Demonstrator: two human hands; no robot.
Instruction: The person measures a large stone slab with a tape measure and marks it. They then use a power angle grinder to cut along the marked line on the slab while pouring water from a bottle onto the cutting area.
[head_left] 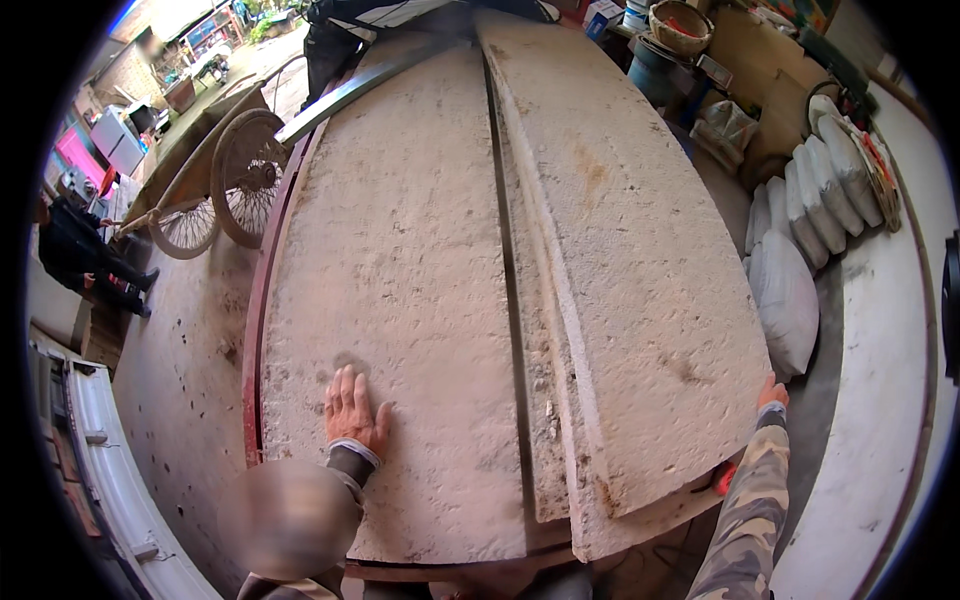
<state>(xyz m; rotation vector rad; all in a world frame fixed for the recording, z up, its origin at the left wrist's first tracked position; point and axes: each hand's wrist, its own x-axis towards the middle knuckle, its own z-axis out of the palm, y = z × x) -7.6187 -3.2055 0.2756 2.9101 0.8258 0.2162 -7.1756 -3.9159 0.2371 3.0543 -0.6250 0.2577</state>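
Two long, pale, pitted slabs lie side by side, a narrow dark gap between them. My left hand (pixel 356 412) rests palm down on the left slab (pixel 410 260), fingers stretched forward and thumb out to the right. At the near right edge of the right slab (pixel 640 270), my right hand (pixel 771 390) closes over the rim; its fingers are partly hidden. This right slab lies on top of another slab (pixel 548 440), whose edge sticks out along the gap. A blurred patch covers part of my left forearm.
A red metal frame (pixel 254 385) runs under the left slab. A metal bar (pixel 370 88) lies across its far end. To the left stand a cart with spoked wheels (pixel 245 180) and a person in dark clothes (pixel 85 250). White sacks (pixel 785 300) line the right side beside a pale wall.
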